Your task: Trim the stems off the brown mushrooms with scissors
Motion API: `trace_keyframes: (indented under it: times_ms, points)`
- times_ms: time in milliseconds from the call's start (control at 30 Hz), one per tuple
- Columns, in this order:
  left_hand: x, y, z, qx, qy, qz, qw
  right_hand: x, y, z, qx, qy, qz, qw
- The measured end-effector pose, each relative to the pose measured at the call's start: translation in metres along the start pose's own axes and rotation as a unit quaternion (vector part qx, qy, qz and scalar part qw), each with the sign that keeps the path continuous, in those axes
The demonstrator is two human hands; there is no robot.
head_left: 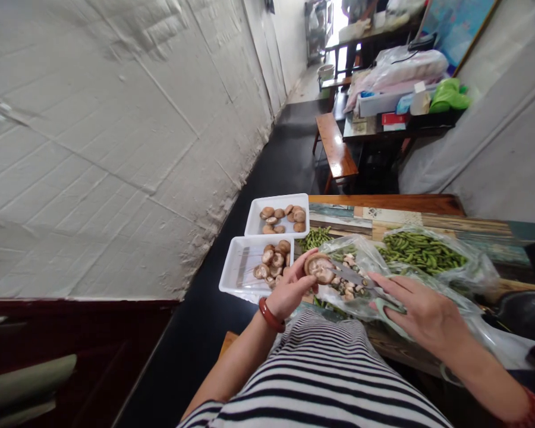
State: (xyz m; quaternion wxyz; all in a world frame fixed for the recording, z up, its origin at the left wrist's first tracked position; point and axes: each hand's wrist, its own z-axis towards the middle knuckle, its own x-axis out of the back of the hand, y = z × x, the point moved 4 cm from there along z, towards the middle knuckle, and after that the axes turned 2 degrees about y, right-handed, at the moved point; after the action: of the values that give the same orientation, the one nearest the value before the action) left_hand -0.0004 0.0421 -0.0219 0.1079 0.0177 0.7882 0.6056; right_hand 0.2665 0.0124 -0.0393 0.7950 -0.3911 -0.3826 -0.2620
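My left hand [294, 288] grips a brown mushroom [321, 268], its pale underside turned toward the right. In my right hand [421, 303] is a pair of scissors [390, 306] with light green handles; the blades reach to the mushroom's underside. Below them, cut mushroom stems [351, 290] lie on a clear plastic bag [369, 255]. Just left of my left hand, several mushrooms [274, 261] sit in the nearer white tray [234, 270]. Behind it, a second white tray [252, 223] holds more mushrooms [271, 219].
Green bean pods [421, 252] fill a plastic bag at the table's right, with a smaller heap of pods [315, 238] beside the trays. A wooden bench [336, 145] and a loaded second table [365, 132] stand beyond. A white wall [116, 148] runs along the left. A person [359, 12] stands far back.
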Motion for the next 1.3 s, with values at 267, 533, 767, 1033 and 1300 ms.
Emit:
trace_keyframes:
  times_ms: [267,533,767,1033,1300]
  points:
    - [0.002,0.0,0.002,-0.007,-0.008,0.031,0.999,0.031,0.0,0.017,0.114,-0.009,-0.14,0.984]
    - [0.001,0.002,0.001,0.006,-0.02,0.051,0.998,0.032,-0.003,0.029,0.136,-0.033,-0.171,0.975]
    - [0.001,0.002,0.002,-0.014,-0.046,0.047,0.998,0.033,0.0,0.036,0.165,-0.055,-0.19,0.966]
    - [-0.003,0.007,0.005,-0.024,-0.075,0.091,0.993,0.032,0.007,0.041,0.185,-0.067,-0.197,0.96]
    - [-0.007,0.007,0.008,-0.014,-0.075,0.115,0.99,0.023,0.008,0.04,0.193,-0.07,-0.222,0.953]
